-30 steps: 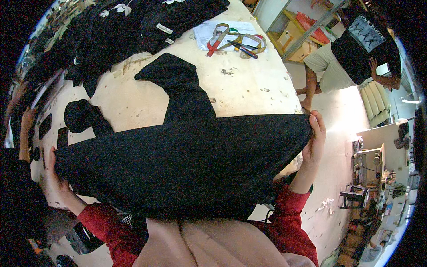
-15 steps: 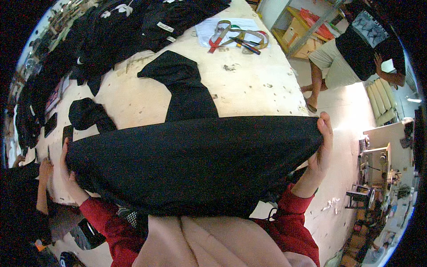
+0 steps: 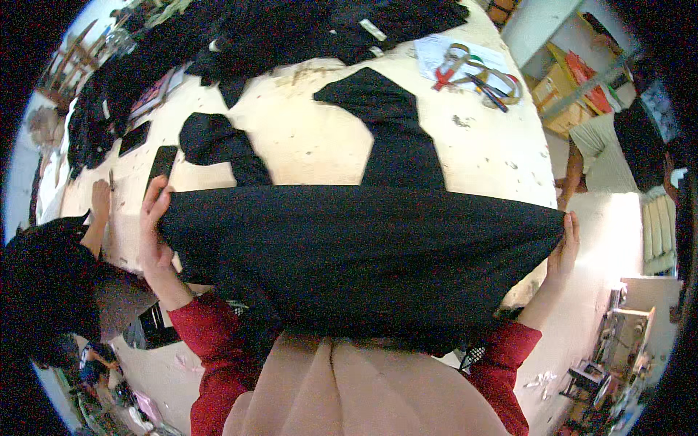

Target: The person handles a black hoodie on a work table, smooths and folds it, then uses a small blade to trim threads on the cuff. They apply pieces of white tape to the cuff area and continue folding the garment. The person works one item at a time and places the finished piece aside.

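**Holding black cloth spread wide between both hands at near edge of table**

Reads as a hold-and-spread step. Gripping black cloth at both ends: left end in left hand, right end in right hand. Looks closed on fabric at each end; can't make out right thumb. Pulling top edge nearly straight from side to side, with lower part sagging toward the lap.

Sitting across near edge of table, hiding most of that edge. Can't tell if touching the tabletop or just above it.

Just beyond cloth, note larger black piece mid-table and smaller black piece toward left edge, both partly covered from view. By right edge, toward far end, see paper sheet under measuring tape and pen-like tool. Toward far left corner, see heap of dark garments. At left edge, note co-worker's hand, well apart from cloth.

Next move, as judged: calls for equal pull at both ends and a level top edge. Needs slack in lower part controlled. Should avoid dragging over those two flat pieces. Could lose shape if letting go of one end first.
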A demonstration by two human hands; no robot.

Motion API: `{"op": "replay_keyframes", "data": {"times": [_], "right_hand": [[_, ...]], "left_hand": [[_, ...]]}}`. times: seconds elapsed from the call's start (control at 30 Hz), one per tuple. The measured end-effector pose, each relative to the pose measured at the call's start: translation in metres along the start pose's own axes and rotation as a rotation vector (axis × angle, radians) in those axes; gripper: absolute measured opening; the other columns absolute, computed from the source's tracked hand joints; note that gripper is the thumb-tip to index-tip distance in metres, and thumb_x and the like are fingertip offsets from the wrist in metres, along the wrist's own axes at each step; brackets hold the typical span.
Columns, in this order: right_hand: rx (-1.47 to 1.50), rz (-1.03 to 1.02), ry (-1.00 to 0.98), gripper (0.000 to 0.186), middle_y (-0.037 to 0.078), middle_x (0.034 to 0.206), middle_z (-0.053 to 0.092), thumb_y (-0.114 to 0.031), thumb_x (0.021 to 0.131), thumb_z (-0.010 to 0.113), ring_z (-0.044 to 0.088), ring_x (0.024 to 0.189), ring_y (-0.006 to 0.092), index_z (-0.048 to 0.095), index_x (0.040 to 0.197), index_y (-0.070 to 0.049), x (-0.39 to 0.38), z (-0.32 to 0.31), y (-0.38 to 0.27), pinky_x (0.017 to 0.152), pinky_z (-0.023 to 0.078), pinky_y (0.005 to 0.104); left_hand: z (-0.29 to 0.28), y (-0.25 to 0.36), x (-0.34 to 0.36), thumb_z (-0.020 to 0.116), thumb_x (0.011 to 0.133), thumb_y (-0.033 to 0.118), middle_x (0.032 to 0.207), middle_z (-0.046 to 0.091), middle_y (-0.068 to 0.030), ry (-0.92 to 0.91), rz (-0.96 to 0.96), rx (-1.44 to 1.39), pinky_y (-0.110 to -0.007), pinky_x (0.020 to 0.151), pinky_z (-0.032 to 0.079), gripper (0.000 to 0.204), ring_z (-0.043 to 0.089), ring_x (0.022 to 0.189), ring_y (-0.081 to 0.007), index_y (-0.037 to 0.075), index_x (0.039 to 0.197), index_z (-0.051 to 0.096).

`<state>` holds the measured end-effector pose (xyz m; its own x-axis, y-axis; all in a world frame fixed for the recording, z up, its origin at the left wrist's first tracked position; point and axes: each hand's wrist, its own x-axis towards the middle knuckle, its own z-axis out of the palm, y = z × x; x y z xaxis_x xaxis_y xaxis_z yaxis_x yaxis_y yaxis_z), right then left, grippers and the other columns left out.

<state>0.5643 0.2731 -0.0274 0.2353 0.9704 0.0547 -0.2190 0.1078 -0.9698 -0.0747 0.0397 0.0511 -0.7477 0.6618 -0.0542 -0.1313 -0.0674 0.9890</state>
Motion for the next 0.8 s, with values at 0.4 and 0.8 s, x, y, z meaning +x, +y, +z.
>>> {"op": "replay_keyframes", "data": {"times": [0.4, 0.8], "right_hand": [[-0.242, 0.012, 0.092, 0.04, 0.01, 0.112, 0.062, -0.019, 0.088, 0.066, 0.058, 0.099, 0.0179, 0.053, 0.12, -0.001, 0.049, -0.023, 0.027, 0.088, 0.045, 0.0285], [-0.631, -0.024, -0.414, 0.045, 0.009, 0.104, 0.064, -0.029, 0.087, 0.062, 0.06, 0.094, 0.0177, 0.054, 0.119, 0.001, 0.051, 0.068, -0.081, 0.086, 0.044, 0.029]], "left_hand": [[0.03, 0.014, -0.045, 0.066, 0.081, 0.006, 0.079, 0.058, -0.0003, -0.312, -0.006, -0.111, -0.019, 0.064, 0.043, 0.02, 0.055, 0.072, -0.0072, 0.007, 0.095, 0.053], [0.059, 0.038, 0.041, 0.073, 0.07, 0.011, 0.098, 0.068, -0.0111, -0.988, 0.266, 0.819, -0.034, 0.072, 0.051, 0.022, 0.064, 0.083, -0.0223, 0.002, 0.089, 0.066]]}}
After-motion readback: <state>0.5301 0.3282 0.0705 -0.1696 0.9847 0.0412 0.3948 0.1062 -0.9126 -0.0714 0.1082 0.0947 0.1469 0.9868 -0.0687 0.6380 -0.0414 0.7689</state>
